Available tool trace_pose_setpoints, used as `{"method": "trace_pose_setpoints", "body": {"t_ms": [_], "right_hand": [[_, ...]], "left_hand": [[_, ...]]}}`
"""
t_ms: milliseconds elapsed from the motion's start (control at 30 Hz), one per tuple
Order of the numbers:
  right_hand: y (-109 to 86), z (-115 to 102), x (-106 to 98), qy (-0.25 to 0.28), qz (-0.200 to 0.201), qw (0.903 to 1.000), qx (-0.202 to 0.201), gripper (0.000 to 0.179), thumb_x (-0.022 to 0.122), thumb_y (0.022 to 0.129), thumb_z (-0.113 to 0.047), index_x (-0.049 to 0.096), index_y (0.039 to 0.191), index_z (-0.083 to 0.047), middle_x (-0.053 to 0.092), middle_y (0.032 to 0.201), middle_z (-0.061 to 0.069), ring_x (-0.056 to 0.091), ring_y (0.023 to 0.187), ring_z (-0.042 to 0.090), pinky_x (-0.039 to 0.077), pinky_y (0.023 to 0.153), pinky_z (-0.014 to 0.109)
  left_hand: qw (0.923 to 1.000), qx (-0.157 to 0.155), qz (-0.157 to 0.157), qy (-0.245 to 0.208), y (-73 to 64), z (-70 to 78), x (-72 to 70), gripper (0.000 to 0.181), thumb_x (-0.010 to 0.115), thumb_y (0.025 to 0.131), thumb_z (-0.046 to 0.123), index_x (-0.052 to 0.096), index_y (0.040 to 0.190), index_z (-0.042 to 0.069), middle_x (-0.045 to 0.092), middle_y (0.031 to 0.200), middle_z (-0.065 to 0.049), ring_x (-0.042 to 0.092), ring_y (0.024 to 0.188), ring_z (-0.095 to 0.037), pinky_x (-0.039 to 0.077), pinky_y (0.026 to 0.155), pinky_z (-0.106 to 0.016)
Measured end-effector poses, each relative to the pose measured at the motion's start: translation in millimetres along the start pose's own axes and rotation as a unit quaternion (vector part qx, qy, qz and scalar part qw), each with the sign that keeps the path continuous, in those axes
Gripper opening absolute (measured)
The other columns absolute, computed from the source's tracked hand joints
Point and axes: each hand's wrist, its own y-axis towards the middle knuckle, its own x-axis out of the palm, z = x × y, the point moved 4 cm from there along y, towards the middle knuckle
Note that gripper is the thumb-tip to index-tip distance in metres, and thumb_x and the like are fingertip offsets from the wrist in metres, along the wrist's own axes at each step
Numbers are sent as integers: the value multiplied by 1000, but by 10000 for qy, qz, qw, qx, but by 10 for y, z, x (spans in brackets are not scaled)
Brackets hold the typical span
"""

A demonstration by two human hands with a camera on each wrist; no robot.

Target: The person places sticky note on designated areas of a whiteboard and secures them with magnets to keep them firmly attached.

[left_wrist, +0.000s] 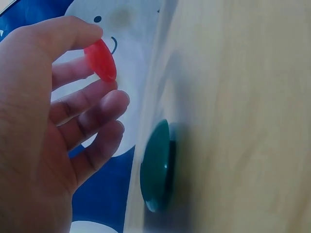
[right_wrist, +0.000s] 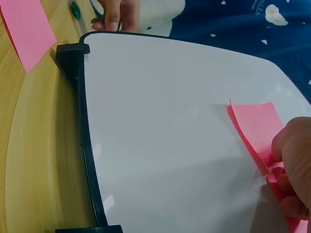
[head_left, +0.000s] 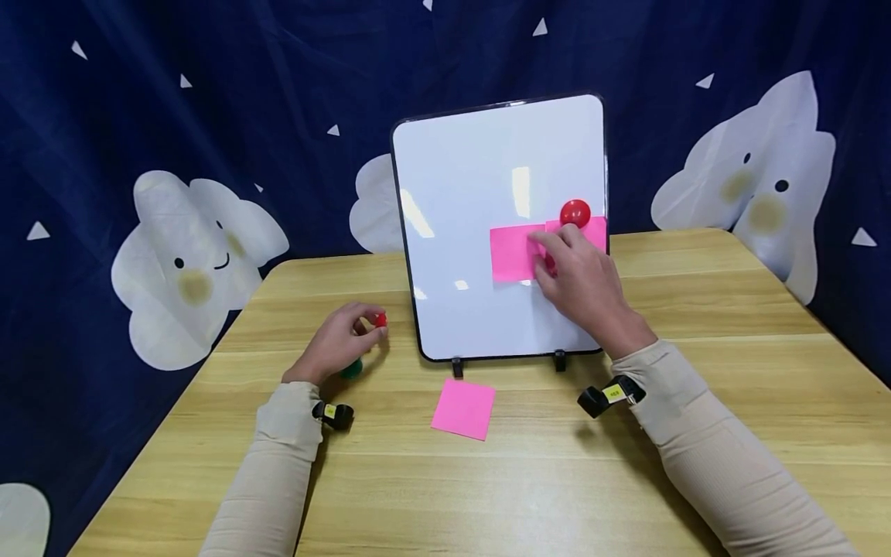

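Note:
My left hand (head_left: 337,344) pinches a small red magnet (left_wrist: 101,60) between thumb and fingers, just above the table left of the whiteboard (head_left: 473,317). A green round magnet (left_wrist: 156,167) lies on the table below that hand. Two pink sticky notes sit side by side on the board: the left note (head_left: 511,254) and the right note (head_left: 595,230), the latter with a red round magnet (head_left: 575,213) at its top. My right hand (head_left: 585,282) pinches the left note at its right edge, where the two notes meet, and covers much of the right note.
A loose pink sticky note (head_left: 464,410) lies on the wooden table (head_left: 543,480) in front of the whiteboard. The board stands upright on two black feet (head_left: 457,367). Behind the table hangs a dark blue curtain (head_left: 292,93) with cloud faces.

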Motion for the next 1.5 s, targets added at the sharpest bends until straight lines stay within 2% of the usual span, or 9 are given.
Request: {"method": "trace_pose_setpoints", "body": {"t_ms": [167,633,1033,1300,1500], "right_hand": [[5,-8,-7,4,-11,10000,-4,35,77,84,-5,69,118,-6,52,86,11,50,64,23,44,54,35],[5,-10,7,-11,-6,10000,-41,35,76,84,-5,69,119,-5,53,87,12,51,65,23,44,54,35],[5,-21,5,-13,-39,10000,-19,36,77,84,-6,69,119,-4,54,88,13,53,67,24,46,56,36],[2,-20,11,15,0,10000,-31,35,76,84,-5,69,119,-4,53,87,12,52,66,23,45,54,35],[-3,-15,4,-8,31,10000,-48,34,75,85,-5,69,119,-4,53,86,12,51,65,23,44,54,35]], "left_hand": [[9998,151,79,-43,4,38,-18,41,70,95,30,65,129,8,63,114,-3,60,84,-19,51,74,-38],[9966,625,537,-78,18,214,-65,32,68,95,37,67,120,17,65,105,1,58,82,-16,50,72,-37],[9927,952,740,-91,37,405,-78,31,69,94,37,68,117,16,65,102,4,57,78,-14,50,70,-35],[9884,1248,852,-141,32,467,-86,30,69,95,34,68,116,13,65,100,2,56,76,-15,53,70,-45],[9849,1425,983,-96,27,529,-103,29,70,95,32,68,116,14,64,99,3,55,74,-13,51,67,-41]]}}
